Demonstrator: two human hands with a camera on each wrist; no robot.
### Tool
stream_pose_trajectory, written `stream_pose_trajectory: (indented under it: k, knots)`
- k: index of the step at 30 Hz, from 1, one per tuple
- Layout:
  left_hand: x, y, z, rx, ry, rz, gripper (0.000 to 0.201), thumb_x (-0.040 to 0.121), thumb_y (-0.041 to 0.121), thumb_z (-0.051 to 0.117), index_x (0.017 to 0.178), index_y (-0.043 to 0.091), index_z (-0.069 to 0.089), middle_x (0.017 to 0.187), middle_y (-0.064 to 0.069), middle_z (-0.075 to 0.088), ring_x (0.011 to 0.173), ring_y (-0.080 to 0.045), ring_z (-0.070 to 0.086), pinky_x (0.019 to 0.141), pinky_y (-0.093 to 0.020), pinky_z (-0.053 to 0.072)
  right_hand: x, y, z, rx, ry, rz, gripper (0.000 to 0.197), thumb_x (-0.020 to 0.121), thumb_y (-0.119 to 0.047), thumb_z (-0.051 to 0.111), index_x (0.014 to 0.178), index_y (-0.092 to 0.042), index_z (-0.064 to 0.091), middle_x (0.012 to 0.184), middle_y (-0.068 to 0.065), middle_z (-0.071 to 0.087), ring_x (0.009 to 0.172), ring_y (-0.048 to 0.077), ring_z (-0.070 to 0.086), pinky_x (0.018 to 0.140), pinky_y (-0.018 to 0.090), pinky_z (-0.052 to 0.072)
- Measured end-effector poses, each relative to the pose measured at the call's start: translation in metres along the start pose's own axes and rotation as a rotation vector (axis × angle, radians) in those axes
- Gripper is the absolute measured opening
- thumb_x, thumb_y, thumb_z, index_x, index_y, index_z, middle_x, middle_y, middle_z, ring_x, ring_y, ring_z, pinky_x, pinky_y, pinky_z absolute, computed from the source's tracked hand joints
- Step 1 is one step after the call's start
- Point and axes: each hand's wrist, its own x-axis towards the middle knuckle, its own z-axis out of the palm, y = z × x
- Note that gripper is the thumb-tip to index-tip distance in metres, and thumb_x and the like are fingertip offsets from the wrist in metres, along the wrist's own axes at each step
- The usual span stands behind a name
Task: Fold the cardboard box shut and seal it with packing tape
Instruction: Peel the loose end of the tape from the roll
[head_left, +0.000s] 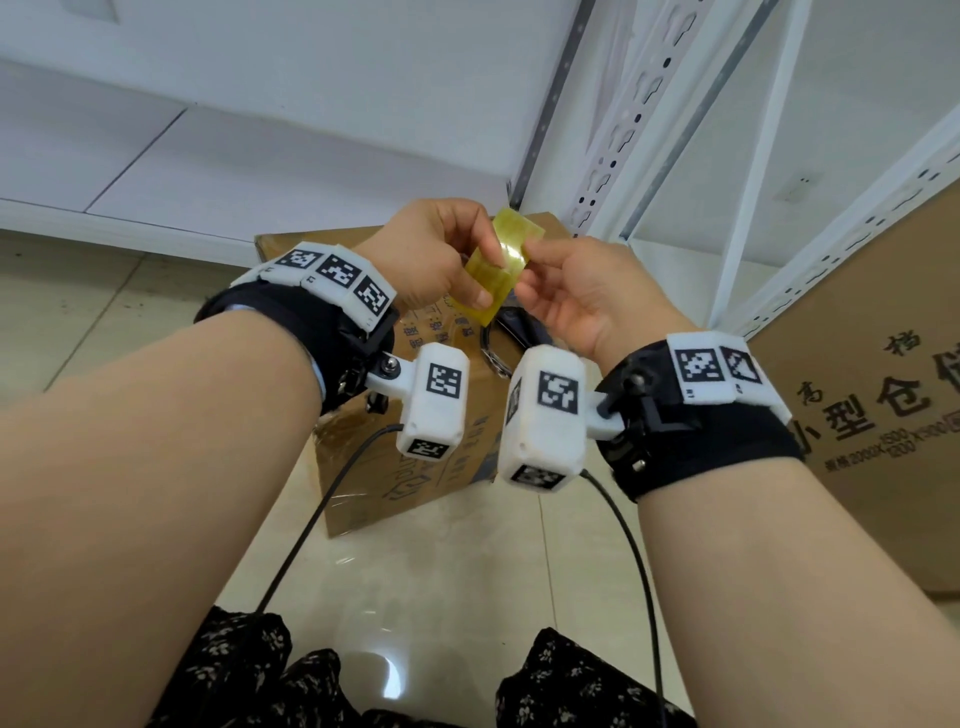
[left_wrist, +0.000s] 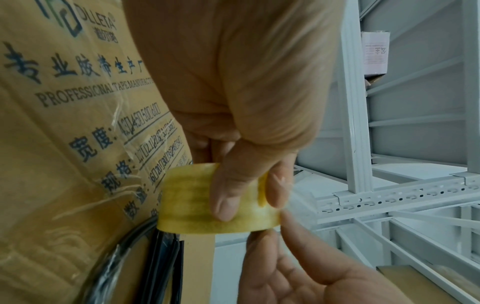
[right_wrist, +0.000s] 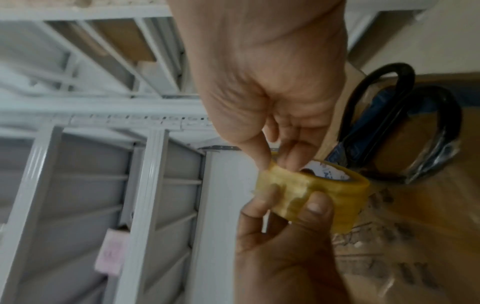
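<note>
The left hand (head_left: 431, 254) is gripping the yellow tape roll (head_left: 500, 265) up above the closed cardboard box (head_left: 415, 457) on the floor while the right hand (head_left: 576, 291) is pinching at its rim, probably picking for the loose end, as blur hides it, with scissors (right_wrist: 400, 127) lying ready on the box.

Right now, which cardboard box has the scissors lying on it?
The small printed box under the hands, scissors on top; the large box at right leans by the shelving, nothing on it.
</note>
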Motion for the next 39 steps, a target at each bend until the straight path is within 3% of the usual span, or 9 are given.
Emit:
stream_pose_trajectory:
  k: [2, 5, 12, 18, 23, 26, 29, 32, 39]
  knots:
    - [0.000, 0.000, 0.000, 0.005, 0.007, -0.010, 0.036, 0.061, -0.020, 0.075, 0.077, 0.011, 0.062, 0.089, -0.019, 0.065, 0.080, -0.030, 0.066, 0.078, -0.052, 0.057, 0.004, 0.004, -0.001, -0.137, 0.083, -0.182, 0.019, 0.091, -0.004, 0.067, 0.102, -0.013, 0.055, 0.086, 0.009, 0.064, 0.060, 0.014, 0.061, 0.057, 0.025, 0.056]
    - [0.000, -0.001, 0.000, 0.017, 0.016, -0.022, 0.036, 0.060, -0.018, 0.076, 0.077, 0.011, 0.064, 0.094, -0.025, 0.065, 0.086, -0.037, 0.066, 0.079, -0.055, 0.056, 0.004, 0.007, -0.002, -0.384, 0.140, -0.403, 0.012, 0.089, -0.006, 0.069, 0.085, -0.016, 0.065, 0.079, 0.005, 0.069, 0.060, 0.013, 0.066, 0.062, 0.029, 0.060]
    - [-0.003, -0.001, -0.002, 0.072, 0.002, -0.037, 0.034, 0.060, -0.017, 0.077, 0.078, 0.011, 0.066, 0.102, -0.029, 0.064, 0.080, -0.029, 0.062, 0.080, -0.058, 0.054, 0.008, 0.012, -0.007, -0.752, 0.143, -0.617, 0.021, 0.089, -0.014, 0.068, 0.074, -0.029, 0.064, 0.074, -0.003, 0.070, 0.073, 0.018, 0.071, 0.073, 0.045, 0.061]
    - [-0.001, -0.002, -0.001, 0.112, -0.018, -0.047, 0.035, 0.060, -0.014, 0.078, 0.077, 0.014, 0.067, 0.088, -0.020, 0.065, 0.076, -0.025, 0.061, 0.080, -0.056, 0.055, 0.005, 0.018, -0.007, -1.148, 0.229, -0.733, 0.009, 0.096, -0.015, 0.054, 0.094, -0.021, 0.061, 0.077, -0.014, 0.053, 0.081, 0.015, 0.055, 0.069, 0.031, 0.041]
    - [0.002, -0.007, -0.005, 0.014, 0.059, -0.073, 0.037, 0.062, -0.016, 0.075, 0.080, 0.014, 0.065, 0.085, -0.010, 0.067, 0.077, -0.027, 0.066, 0.075, -0.057, 0.056, 0.003, 0.004, -0.006, -1.125, 0.100, -0.787, 0.011, 0.100, -0.015, 0.050, 0.094, -0.020, 0.056, 0.106, -0.003, 0.048, 0.090, 0.012, 0.049, 0.080, 0.025, 0.036]
    - [0.003, -0.008, -0.008, -0.013, 0.060, -0.084, 0.039, 0.064, -0.015, 0.075, 0.084, 0.016, 0.064, 0.087, -0.011, 0.070, 0.082, -0.030, 0.069, 0.077, -0.055, 0.057, -0.001, -0.002, -0.003, -1.059, -0.005, -0.782, 0.012, 0.100, -0.014, 0.051, 0.091, -0.020, 0.056, 0.095, -0.007, 0.058, 0.083, 0.010, 0.054, 0.074, 0.027, 0.041]
    - [0.002, -0.007, -0.009, -0.006, 0.040, -0.091, 0.040, 0.063, -0.013, 0.075, 0.085, 0.018, 0.065, 0.095, -0.016, 0.072, 0.090, -0.035, 0.070, 0.078, -0.056, 0.057, -0.001, -0.001, 0.000, -0.826, -0.047, -0.630, 0.017, 0.099, -0.010, 0.049, 0.088, -0.019, 0.058, 0.085, -0.004, 0.070, 0.076, 0.010, 0.066, 0.067, 0.028, 0.054]
    - [0.001, -0.006, -0.008, 0.000, 0.029, -0.103, 0.040, 0.062, -0.012, 0.076, 0.087, 0.018, 0.067, 0.097, -0.019, 0.071, 0.092, -0.038, 0.069, 0.080, -0.055, 0.056, -0.003, -0.004, 0.000, -0.712, -0.111, -0.486, 0.019, 0.101, -0.008, 0.049, 0.088, -0.017, 0.060, 0.084, 0.003, 0.072, 0.070, 0.011, 0.065, 0.064, 0.024, 0.055]
    - [0.004, -0.004, -0.008, -0.104, 0.070, -0.134, 0.039, 0.069, -0.015, 0.070, 0.089, 0.018, 0.063, 0.109, -0.018, 0.069, 0.096, -0.032, 0.068, 0.071, -0.034, 0.057, 0.002, -0.004, -0.006, -0.677, -0.105, -0.566, 0.018, 0.097, -0.009, 0.056, 0.085, -0.020, 0.062, 0.086, 0.001, 0.073, 0.081, 0.017, 0.070, 0.071, 0.032, 0.058]
